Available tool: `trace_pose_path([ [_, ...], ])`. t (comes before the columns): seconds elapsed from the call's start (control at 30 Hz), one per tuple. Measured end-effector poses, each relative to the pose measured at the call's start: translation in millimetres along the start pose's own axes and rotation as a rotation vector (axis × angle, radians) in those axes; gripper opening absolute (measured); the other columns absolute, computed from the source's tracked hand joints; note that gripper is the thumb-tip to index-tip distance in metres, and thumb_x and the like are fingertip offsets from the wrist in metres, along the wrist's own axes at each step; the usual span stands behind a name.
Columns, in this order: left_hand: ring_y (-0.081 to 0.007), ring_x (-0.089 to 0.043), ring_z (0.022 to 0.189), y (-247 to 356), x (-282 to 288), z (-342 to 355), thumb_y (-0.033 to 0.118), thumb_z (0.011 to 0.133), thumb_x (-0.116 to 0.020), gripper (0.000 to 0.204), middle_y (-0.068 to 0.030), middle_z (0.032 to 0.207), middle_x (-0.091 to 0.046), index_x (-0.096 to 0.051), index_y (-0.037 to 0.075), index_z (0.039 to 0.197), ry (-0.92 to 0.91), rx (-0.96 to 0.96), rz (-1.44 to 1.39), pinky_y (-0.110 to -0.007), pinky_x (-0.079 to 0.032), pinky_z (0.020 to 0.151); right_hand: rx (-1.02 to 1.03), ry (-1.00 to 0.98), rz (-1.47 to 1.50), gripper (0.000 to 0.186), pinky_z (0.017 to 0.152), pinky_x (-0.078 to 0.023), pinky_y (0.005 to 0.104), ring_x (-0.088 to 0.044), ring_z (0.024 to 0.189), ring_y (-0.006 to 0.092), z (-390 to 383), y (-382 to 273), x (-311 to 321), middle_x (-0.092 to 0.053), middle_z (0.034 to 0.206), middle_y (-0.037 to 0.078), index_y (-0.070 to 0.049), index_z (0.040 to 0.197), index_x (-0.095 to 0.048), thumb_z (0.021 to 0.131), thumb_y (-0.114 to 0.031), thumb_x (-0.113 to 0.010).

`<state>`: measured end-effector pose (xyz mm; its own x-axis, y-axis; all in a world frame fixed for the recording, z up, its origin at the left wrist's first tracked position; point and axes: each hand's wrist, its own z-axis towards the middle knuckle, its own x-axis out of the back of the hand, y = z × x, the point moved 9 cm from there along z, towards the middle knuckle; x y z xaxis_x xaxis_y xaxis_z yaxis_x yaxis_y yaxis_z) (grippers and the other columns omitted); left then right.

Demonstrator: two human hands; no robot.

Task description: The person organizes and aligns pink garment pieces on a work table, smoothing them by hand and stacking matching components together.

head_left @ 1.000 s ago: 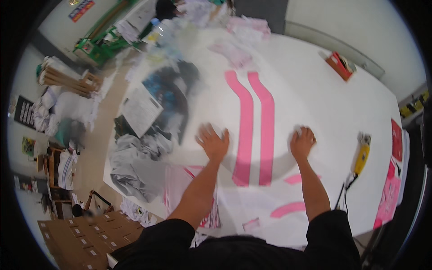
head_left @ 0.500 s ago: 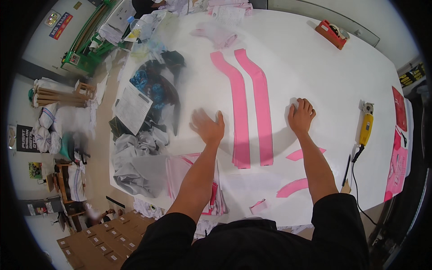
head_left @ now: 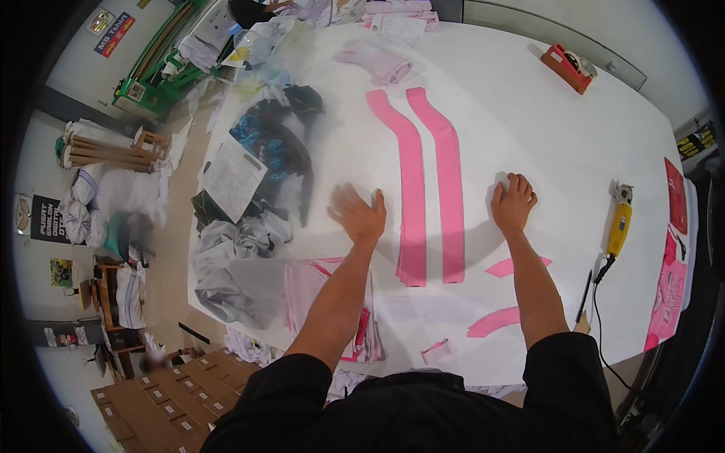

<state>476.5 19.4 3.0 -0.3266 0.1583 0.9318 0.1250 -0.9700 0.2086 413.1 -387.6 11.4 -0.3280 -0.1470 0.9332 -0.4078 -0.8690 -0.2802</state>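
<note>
Two long pink fabric strips, a left one [head_left: 411, 196] and a right one [head_left: 448, 196], lie side by side on the white table [head_left: 574, 151], each bent near its far end. To the left of them, apart from the fabric, my left hand [head_left: 359, 214] has its fingers spread and holds nothing. My right hand [head_left: 514, 204] rests on the table to their right, fingers loosely bent and parted, with nothing in it. Close to my right forearm lie a small pointed pink piece [head_left: 504, 267] and a curved pink piece [head_left: 492, 322], partly hidden by the arm.
A yellow handheld electric cutter [head_left: 619, 223] with a black cord lies at the right. Beyond stands a red tape dispenser [head_left: 568, 68]. Dark and grey cloth [head_left: 234, 260] with a paper sheet [head_left: 232, 180] covers the left side. Folded pale pink fabric [head_left: 377, 62] lies at the far end.
The whole view has shifted slightly, so everything appears a little further right and lower. Both hands stay beside the strips, still empty, and the strips look unmoved on the table.
</note>
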Motion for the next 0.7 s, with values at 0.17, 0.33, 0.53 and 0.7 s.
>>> trace_pose_path([
  [0.17, -0.0412, -0.029, 0.147, 44, 14, -15, 0.052, 0.094, -0.067, 0.074, -0.0218, 0.156, -0.037, -0.049, 0.006, 0.149, -0.157, -0.525, -0.336, -0.063, -0.019, 0.121, 0.012, -0.012, 0.02, 0.042, 0.116, -0.027, 0.0553, -0.043, 0.139, 0.0288, 3, -4, 4, -0.052, 0.143, 0.01, -0.009, 0.136, -0.054, 0.1, -0.03, -0.058],
  [0.33, -0.0395, -0.036, 0.143, 61, 22, -27, 0.05, 0.092, -0.069, 0.06, -0.0204, 0.154, -0.039, -0.059, 0.015, 0.14, -0.247, -0.743, -0.403, -0.063, -0.021, 0.12, 0.008, -0.003, 0.003, 0.041, 0.116, -0.028, 0.0542, -0.044, 0.138, 0.0286, 0, -6, 6, -0.052, 0.142, 0.01, -0.008, 0.136, -0.054, 0.101, -0.03, -0.056],
  [0.53, -0.0391, -0.039, 0.141, 72, 27, -26, 0.05, 0.092, -0.07, 0.05, -0.0203, 0.151, -0.042, -0.067, 0.016, 0.128, -0.238, -0.795, -0.366, -0.064, -0.023, 0.118, -0.012, -0.017, 0.003, 0.041, 0.116, -0.027, 0.0537, -0.042, 0.139, 0.0283, -1, -2, 5, -0.052, 0.142, 0.01, -0.008, 0.136, -0.054, 0.101, -0.029, -0.056],
  [0.7, -0.0383, -0.04, 0.141, 71, 30, -25, 0.049, 0.091, -0.071, 0.05, -0.0203, 0.147, -0.046, -0.067, 0.015, 0.128, -0.246, -0.78, -0.386, -0.065, -0.024, 0.117, -0.007, -0.011, 0.013, 0.042, 0.117, -0.027, 0.0538, -0.042, 0.14, 0.0287, 1, -5, 6, -0.051, 0.143, 0.01, -0.008, 0.136, -0.054, 0.1, -0.029, -0.057],
])
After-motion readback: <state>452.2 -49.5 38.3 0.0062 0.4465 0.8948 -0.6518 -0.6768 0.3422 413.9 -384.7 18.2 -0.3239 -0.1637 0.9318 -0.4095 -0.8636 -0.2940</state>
